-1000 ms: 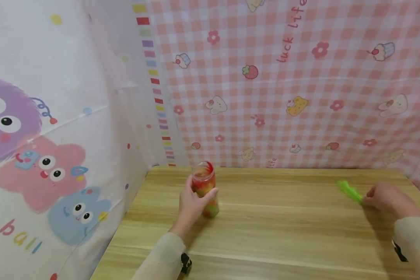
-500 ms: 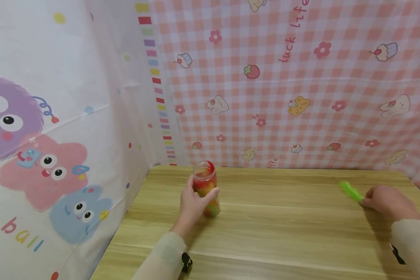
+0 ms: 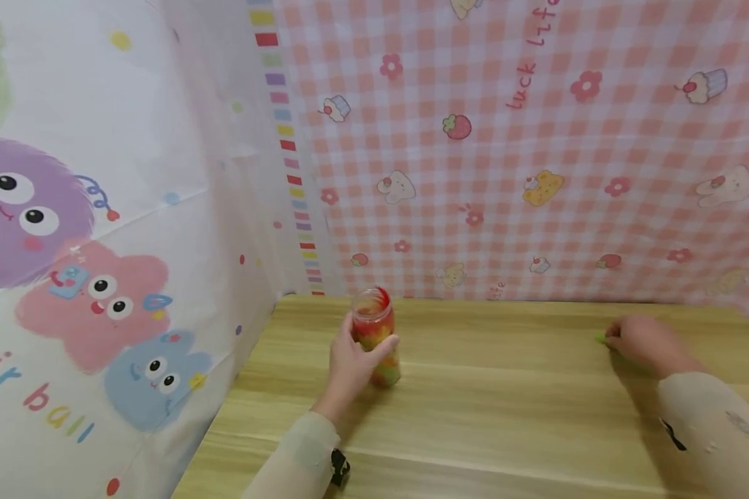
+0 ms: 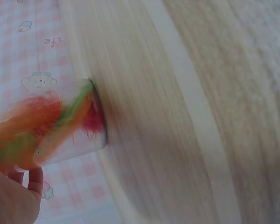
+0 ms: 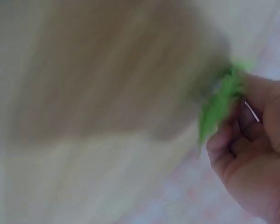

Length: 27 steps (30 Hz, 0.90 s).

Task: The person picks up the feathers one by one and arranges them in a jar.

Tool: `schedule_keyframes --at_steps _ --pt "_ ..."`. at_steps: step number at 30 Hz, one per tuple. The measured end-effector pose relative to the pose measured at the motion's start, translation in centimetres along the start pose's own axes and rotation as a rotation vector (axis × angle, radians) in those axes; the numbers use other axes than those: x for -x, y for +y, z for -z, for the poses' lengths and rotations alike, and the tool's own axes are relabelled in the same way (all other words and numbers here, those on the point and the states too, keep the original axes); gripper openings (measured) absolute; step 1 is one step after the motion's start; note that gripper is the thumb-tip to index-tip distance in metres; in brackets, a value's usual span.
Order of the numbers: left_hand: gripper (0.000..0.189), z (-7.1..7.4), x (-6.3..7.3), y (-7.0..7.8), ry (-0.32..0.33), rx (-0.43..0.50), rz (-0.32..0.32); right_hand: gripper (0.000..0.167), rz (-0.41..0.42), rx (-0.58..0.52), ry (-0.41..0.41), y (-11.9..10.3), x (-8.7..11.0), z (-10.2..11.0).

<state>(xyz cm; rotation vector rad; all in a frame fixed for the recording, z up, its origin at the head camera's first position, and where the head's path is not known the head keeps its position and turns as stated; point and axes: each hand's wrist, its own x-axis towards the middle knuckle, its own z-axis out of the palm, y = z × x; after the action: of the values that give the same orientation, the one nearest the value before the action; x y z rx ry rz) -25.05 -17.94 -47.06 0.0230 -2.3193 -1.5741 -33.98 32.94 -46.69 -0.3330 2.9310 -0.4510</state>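
Observation:
A clear, open-topped plastic jar [image 3: 376, 327] stands on the left half of the table, filled with red, yellow, orange and green feathers [image 4: 30, 126]. One red feather pokes up at its rim. My left hand [image 3: 351, 366] grips the jar round its side, thumb across the front. Off to the right and a little above the tabletop, my right hand [image 3: 649, 344] pinches a green feather [image 5: 219, 107]. From the head camera just a green tip shows past the fingers; the right wrist view is blurred but shows more of the feather.
The wooden table [image 3: 499, 416] has its back edge against a pink checked cloth [image 3: 505, 152]. A white cloth with cartoon figures [image 3: 118, 298] hangs along the left side.
My right hand has moved left with the green feather, which is now mostly hidden behind the fingers. The left hand keeps its grip on the jar. The head view has shifted slightly.

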Motion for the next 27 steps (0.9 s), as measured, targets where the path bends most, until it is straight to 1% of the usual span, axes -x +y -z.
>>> schedule_keyframes --at_steps 2,3,6,8,10,11,13,14,16,17,19,21,23,25,27 --pt "0.065 0.0 0.0 0.2 0.016 0.000 0.002 0.026 0.052 -0.081 -0.001 -2.3 -0.5 0.8" --pt "0.065 0.0 -0.1 0.2 0.021 0.000 -0.001 0.026 0.067 -0.126 0.010 -3.7 -0.6 1.2" --pt "0.066 0.0 -0.1 0.3 0.024 -0.012 -0.003 0.033 0.091 -0.270 0.068 -8.7 -0.7 2.8" --pt "0.068 0.0 -0.1 0.2 0.015 -0.014 -0.004 0.037 0.101 -0.358 0.116 -12.7 -0.4 4.0" --pt "0.069 -0.1 0.0 0.1 0.008 -0.017 -0.004 0.043 0.127 -0.479 0.160 -17.3 0.2 5.2" --pt "0.069 -0.1 0.0 0.1 0.007 -0.016 -0.005 0.045 0.134 -0.553 0.179 -19.6 0.5 5.8" --pt "0.069 -0.1 0.0 0.1 0.010 -0.012 -0.009 0.042 0.178 -0.733 0.213 -24.4 0.8 6.7" --pt "0.068 0.0 0.0 0.0 0.011 -0.010 -0.011 0.039 0.205 -0.827 0.231 -26.7 0.8 6.9" --pt "0.067 0.0 0.0 -0.1 0.009 -0.003 -0.009 0.032 0.261 -0.976 0.252 -30.7 0.7 7.0" --pt "0.066 0.0 0.0 -0.1 0.005 0.000 -0.008 0.029 0.285 -1.036 0.256 -32.4 0.6 6.9" --pt "0.066 0.0 0.0 -0.2 -0.007 0.007 -0.003 0.023 0.316 -1.123 0.246 -35.0 0.4 6.3" --pt "0.066 -0.1 0.0 -0.2 -0.017 0.013 0.003 0.021 0.331 -1.146 0.234 -36.6 0.0 5.4" --pt "0.066 -0.1 0.0 -0.1 -0.021 0.023 0.007 0.020 0.335 -1.127 0.233 -37.6 -0.4 4.2" --pt "0.066 0.0 0.1 -0.1 -0.017 0.033 0.006 0.020 0.329 -1.066 0.240 -38.1 -0.8 3.0" --pt "0.065 0.1 0.0 -0.2 -0.014 0.030 -0.007 0.019 0.315 -0.966 0.250 -38.1 -1.0 1.9"
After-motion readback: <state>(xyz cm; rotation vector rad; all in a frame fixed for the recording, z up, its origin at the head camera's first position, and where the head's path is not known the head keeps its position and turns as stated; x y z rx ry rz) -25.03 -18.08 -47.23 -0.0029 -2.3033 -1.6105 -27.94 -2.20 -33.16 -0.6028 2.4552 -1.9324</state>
